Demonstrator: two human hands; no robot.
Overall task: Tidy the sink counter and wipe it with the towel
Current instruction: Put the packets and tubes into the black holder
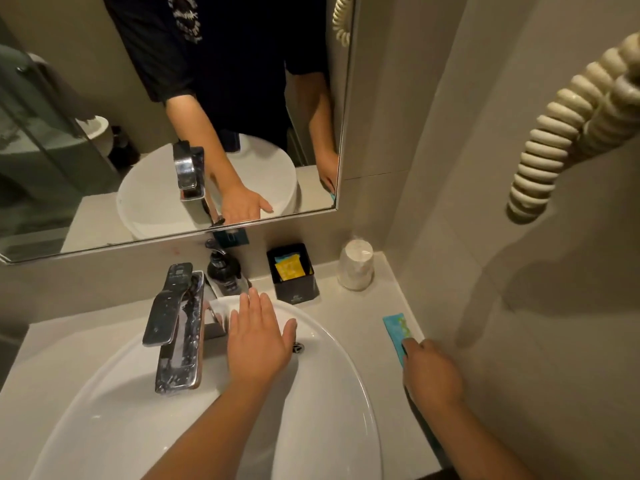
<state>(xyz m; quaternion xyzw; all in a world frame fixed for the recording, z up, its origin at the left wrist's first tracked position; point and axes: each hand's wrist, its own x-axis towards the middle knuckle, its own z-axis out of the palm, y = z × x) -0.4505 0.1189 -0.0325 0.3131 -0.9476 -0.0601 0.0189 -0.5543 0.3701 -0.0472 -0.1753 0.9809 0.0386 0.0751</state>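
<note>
My left hand (258, 336) hovers flat and open over the back of the white sink basin (339, 382), just right of the chrome tap (176, 327). My right hand (431, 370) rests on the near end of a flat blue packet (396, 329) that lies on the pale counter (349, 306) along the right wall; whether the fingers grip it or only press on it is unclear. Behind the basin stands a black box (294, 271) with yellow and blue sachets inside. No towel is in view.
A dark soap pump bottle (224, 271) stands behind the tap. Wrapped upturned cups (356, 265) sit in the back right corner. A coiled cream cord (568, 133) hangs on the right wall. A mirror (104, 133) covers the back wall.
</note>
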